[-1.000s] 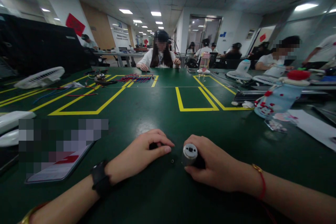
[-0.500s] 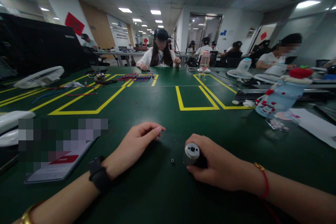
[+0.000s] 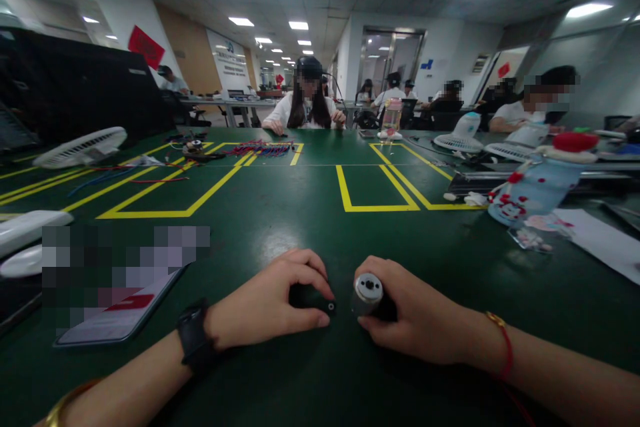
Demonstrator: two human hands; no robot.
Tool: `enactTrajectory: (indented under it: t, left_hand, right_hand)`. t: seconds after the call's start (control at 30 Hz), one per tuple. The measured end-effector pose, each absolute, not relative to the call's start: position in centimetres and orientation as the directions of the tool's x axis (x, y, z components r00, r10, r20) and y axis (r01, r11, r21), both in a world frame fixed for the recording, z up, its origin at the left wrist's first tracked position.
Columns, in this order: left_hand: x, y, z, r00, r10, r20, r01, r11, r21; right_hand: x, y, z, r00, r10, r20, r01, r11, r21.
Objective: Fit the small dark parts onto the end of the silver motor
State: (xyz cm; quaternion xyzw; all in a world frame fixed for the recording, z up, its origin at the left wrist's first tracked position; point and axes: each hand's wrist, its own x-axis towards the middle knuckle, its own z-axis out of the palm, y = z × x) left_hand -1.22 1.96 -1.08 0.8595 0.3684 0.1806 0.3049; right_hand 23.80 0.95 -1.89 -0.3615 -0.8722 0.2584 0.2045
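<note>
My right hand (image 3: 415,310) is wrapped round a silver metal cylinder (image 3: 369,290) that stands upright on the green table (image 3: 280,387). Its round top face has a central hole and smaller holes beside it. Just left of the cylinder lies a tiny ring-shaped metal part (image 3: 331,307). My left hand (image 3: 280,293) reaches in from the left, thumb and forefinger apart on either side of that small part. The fingertips are very near it, and I see no grip on it.
A phone (image 3: 125,300) lies at left, near a white fan (image 3: 83,147). Bundled wires (image 3: 263,149) lie farther back. On the right are a blue bottle (image 3: 525,187), a small clear packet (image 3: 533,237) and paper (image 3: 595,240). Across the table sits a person (image 3: 305,107).
My left hand has moved right and down, and its thumb and forefinger have spread around the tiny ring-shaped part. My right hand keeps its hold on the cylinder.
</note>
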Motion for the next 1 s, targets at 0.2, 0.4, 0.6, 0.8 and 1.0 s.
enactTrajectory:
  t: [0.2, 0.4, 0.6, 0.8, 1.0]
  left_hand:
    - [-0.8, 2.1, -1.4, 0.652, 0.748, 0.129, 0.508, -0.557, 0.657]
    - [0.2, 1.6, -0.3, 0.543, 0.816, 0.200, 0.478, -0.496, 0.725]
    - [1.8, 0.7, 0.5, 0.433, 0.826, 0.362, 0.406, -0.537, 0.739]
    - [2.5, 0.3, 0.3, 0.487, 0.774, 0.406, 0.393, -0.609, 0.689]
    - [2.6, 0.1, 0.4, 0.558, 0.750, 0.356, 0.412, -0.623, 0.665]
  right_hand:
    - [23.7, 0.9, -2.0, -0.656, 0.734, 0.179, 0.526, 0.614, -0.589]
    - [23.3, 0.9, -2.0, -0.661, 0.728, 0.183, 0.545, 0.633, -0.550]
    - [23.0, 1.0, -2.1, -0.671, 0.712, 0.207, 0.542, 0.662, -0.518]
    - [22.9, 0.9, -2.3, -0.681, 0.707, 0.192, 0.563, 0.673, -0.481]
    - [22.8, 0.8, -2.1, -0.684, 0.701, 0.203, 0.556, 0.680, -0.477]
